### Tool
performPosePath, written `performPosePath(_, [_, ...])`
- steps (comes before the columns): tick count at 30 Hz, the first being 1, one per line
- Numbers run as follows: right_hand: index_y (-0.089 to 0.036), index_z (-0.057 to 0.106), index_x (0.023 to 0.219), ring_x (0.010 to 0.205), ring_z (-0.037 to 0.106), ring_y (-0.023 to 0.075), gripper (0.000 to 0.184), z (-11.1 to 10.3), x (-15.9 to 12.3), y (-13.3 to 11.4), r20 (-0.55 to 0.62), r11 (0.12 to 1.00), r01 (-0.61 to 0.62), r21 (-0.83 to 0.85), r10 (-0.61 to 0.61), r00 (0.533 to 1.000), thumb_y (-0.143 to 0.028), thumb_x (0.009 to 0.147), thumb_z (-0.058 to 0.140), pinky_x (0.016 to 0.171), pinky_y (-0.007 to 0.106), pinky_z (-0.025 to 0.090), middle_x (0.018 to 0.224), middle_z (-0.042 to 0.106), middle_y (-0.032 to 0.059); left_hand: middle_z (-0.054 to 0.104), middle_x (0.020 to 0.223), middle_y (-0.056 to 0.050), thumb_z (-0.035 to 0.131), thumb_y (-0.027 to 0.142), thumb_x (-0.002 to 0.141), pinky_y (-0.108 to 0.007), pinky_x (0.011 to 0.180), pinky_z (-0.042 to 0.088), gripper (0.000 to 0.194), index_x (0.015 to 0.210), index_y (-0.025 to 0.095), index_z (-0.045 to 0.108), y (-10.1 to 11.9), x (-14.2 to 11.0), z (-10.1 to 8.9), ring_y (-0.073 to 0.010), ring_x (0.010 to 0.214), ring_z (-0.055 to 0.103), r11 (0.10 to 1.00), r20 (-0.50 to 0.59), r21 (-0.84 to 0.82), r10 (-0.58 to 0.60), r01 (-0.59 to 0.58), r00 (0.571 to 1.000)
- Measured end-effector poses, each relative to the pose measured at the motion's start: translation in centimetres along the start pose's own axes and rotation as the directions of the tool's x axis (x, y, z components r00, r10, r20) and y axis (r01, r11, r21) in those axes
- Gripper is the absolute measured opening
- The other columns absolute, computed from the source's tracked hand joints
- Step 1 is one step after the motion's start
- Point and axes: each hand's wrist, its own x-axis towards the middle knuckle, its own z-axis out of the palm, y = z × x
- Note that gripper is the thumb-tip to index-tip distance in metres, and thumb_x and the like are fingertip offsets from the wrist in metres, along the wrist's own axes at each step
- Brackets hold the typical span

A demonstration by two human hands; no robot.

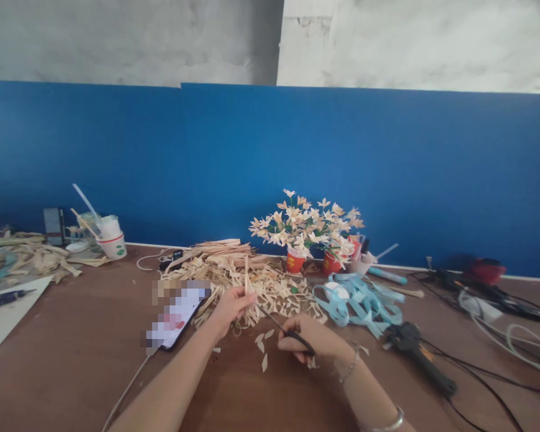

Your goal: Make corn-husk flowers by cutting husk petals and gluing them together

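Between the thumb and fingers of my left hand (234, 306) stands a pale strip of dried husk (247, 276), its tip pointing up. My right hand (303, 337) is closed round the dark handles of a pair of scissors (302, 343). Their blades point up and left, close to the lower end of the strip; whether they touch it I cannot tell. Several small cut petal pieces (261, 346) lie on the brown table (252, 396) between my hands. Behind them spreads a heap of pale husk strips and scraps (274, 288).
A phone (180, 315) on a white cable lies left of my left hand. Red paper cups (296, 261) hold husk flowers (306, 222). Blue ribbon (364, 300) and a black glue gun (420, 357) with cables lie to the right. A blue partition (207, 162) closes the back.
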Motion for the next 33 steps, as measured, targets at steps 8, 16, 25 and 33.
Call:
performPosePath(8, [-0.013, 0.062, 0.077, 0.032, 0.042, 0.0049, 0.026, -0.25, -0.10, 0.10, 0.012, 0.999, -0.007, -0.039, 0.007, 1.000, -0.039, 0.069, 0.062, 0.032, 0.014, 0.032, 0.042, 0.050, -0.0066, 0.041, 0.042, 0.008, 0.070, 0.042, 0.059, -0.019, 0.037, 0.009, 0.034, 0.057, 0.014, 0.052, 0.15, -0.17, 0.19, -0.0013, 0.033, 0.025, 1.000, 0.013, 0.006, -0.023, 0.023, 1.000])
performPosePath(16, [-0.014, 0.062, 0.074, 0.032, 0.041, 0.0046, 0.022, -0.23, -0.16, -0.08, -0.004, 0.998, -0.018, -0.052, 0.018, 1.000, -0.035, 0.069, 0.061, 0.032, 0.013, 0.032, 0.042, 0.050, -0.0060, 0.047, 0.046, 0.006, 0.069, 0.041, 0.061, -0.019, 0.037, 0.010, 0.032, 0.059, 0.013, 0.053, 0.06, -0.16, 0.16, -0.0011, 0.033, 0.026, 1.000, 0.023, 0.016, -0.027, 0.027, 0.999])
performPosePath(25, [-0.013, 0.063, 0.072, 0.032, 0.041, 0.0050, 0.020, -0.24, -0.34, -0.36, -0.005, 0.998, -0.009, -0.070, 0.009, 1.000, -0.033, 0.070, 0.060, 0.031, 0.013, 0.032, 0.041, 0.050, -0.0060, 0.045, 0.045, 0.007, 0.070, 0.040, 0.060, -0.019, 0.036, 0.009, 0.031, 0.060, 0.013, 0.053, -0.04, -0.14, 0.20, -0.0010, 0.033, 0.025, 0.999, 0.014, -0.003, -0.043, 0.043, 0.999])
performPosePath(33, [-0.013, 0.063, 0.075, 0.032, 0.043, 0.0055, 0.021, -0.29, -0.16, 0.01, 0.016, 0.999, -0.011, -0.052, 0.012, 1.000, -0.034, 0.070, 0.060, 0.033, 0.015, 0.034, 0.043, 0.052, -0.0055, 0.054, 0.051, 0.003, 0.069, 0.041, 0.062, -0.018, 0.036, 0.011, 0.032, 0.062, 0.012, 0.055, -0.14, -0.03, 0.11, -0.0006, 0.034, 0.028, 0.999, 0.022, 0.018, -0.034, 0.034, 0.999])
